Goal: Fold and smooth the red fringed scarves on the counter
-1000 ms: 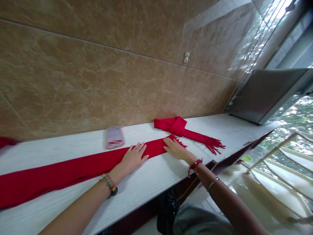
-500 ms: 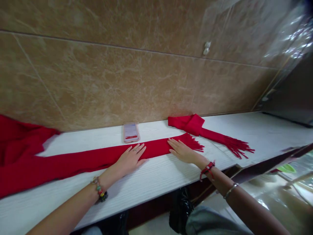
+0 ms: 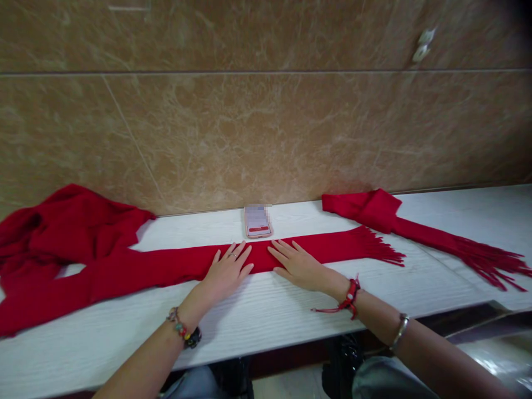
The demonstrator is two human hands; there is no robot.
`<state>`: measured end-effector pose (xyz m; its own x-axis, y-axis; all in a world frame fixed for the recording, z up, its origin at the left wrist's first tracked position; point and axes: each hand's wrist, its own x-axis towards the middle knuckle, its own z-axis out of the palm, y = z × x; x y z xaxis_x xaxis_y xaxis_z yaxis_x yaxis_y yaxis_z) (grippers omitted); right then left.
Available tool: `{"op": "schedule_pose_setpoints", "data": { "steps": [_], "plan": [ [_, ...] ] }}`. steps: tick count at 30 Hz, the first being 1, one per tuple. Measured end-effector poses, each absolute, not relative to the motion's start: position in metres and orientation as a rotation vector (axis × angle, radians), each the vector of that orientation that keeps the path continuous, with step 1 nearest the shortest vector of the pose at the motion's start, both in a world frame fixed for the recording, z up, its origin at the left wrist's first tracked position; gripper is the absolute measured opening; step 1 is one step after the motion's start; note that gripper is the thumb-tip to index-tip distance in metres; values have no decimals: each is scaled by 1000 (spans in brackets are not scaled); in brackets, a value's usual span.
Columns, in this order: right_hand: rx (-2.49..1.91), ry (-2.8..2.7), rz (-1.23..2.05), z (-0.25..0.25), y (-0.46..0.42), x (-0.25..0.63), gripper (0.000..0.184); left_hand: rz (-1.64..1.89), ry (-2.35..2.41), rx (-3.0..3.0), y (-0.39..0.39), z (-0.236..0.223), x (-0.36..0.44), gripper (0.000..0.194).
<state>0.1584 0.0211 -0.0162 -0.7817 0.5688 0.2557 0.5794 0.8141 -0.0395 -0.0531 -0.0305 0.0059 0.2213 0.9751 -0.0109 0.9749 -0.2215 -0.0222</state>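
A long red scarf point(image 3: 332, 247) lies stretched flat across the white tabletop point(image 3: 266, 316), its fringed end to the right. The scarf's other end runs left toward a loose heap of red cloth point(image 3: 78, 221) against the wall. My left hand point(image 3: 228, 272) rests on the strip, palm down with fingers spread. Close beside it, my right hand point(image 3: 297, 266) also lies flat on the scarf, fingers stretched out. Parts of the scarf are hidden under both hands. Neither hand grips the fabric.
A phone point(image 3: 257, 221) with a lit screen lies just behind the scarf, by the tiled wall point(image 3: 249, 133). A second red scarf point(image 3: 361, 208), folded and knotted with a fringed tail, sits at the back right. The table's front edge runs below my forearms.
The view has turned left, so the table things appear farther right. My right hand has slid left along the scarf, away from the fringe and closer to my left hand.
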Motion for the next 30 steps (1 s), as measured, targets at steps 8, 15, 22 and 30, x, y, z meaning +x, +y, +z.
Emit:
{"op": "schedule_pose_setpoints", "data": {
  "steps": [8,15,22,30],
  "plan": [
    [-814,-2717,-117,-14,20,161,49,66,-1961,-2515,-31,7,-56,63],
    [-579,-2676,-231,-15,19,154,33,-58,-1812,-2573,-26,8,-71,50],
    [-567,-2723,-296,-9,17,157,29,-43,-1467,-2620,-29,18,-75,32],
    [-581,-2743,-411,-6,16,157,20,-19,-1397,-2667,-34,23,-77,38]
  ]
}}
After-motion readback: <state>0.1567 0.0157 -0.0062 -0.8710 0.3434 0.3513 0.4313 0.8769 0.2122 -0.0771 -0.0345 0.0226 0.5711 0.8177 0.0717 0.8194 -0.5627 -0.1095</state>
